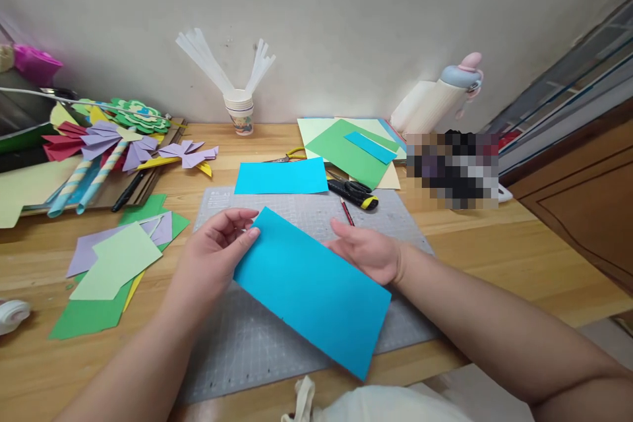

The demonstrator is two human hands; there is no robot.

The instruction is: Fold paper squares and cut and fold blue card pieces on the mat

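My left hand (pixel 223 244) pinches the upper left corner of a blue sheet of paper (pixel 311 290), thumb on top and fingers curled behind. The rectangular sheet slants down to the right above a grey cutting mat (pixel 237 349). Close to its upper right edge is my right hand (pixel 368 250), open with the thumb stretched out; some of its fingers are hidden behind the sheet, so I cannot tell if they touch it. A second blue sheet (pixel 281 177) lies at the mat's far edge, beside a black and yellow utility knife (pixel 353 195), scissors (pixel 363 186) and a pencil (pixel 347 211).
Green and cream sheets (pixel 341 151) lie at the back right, near a cream bottle (pixel 440 102). A paper cup (pixel 240 112) holds white strips by the wall. Paper flowers (pixel 113 138) and paper scraps (pixel 119 264) occupy the left. A blurred patch (pixel 452 171) covers something at right.
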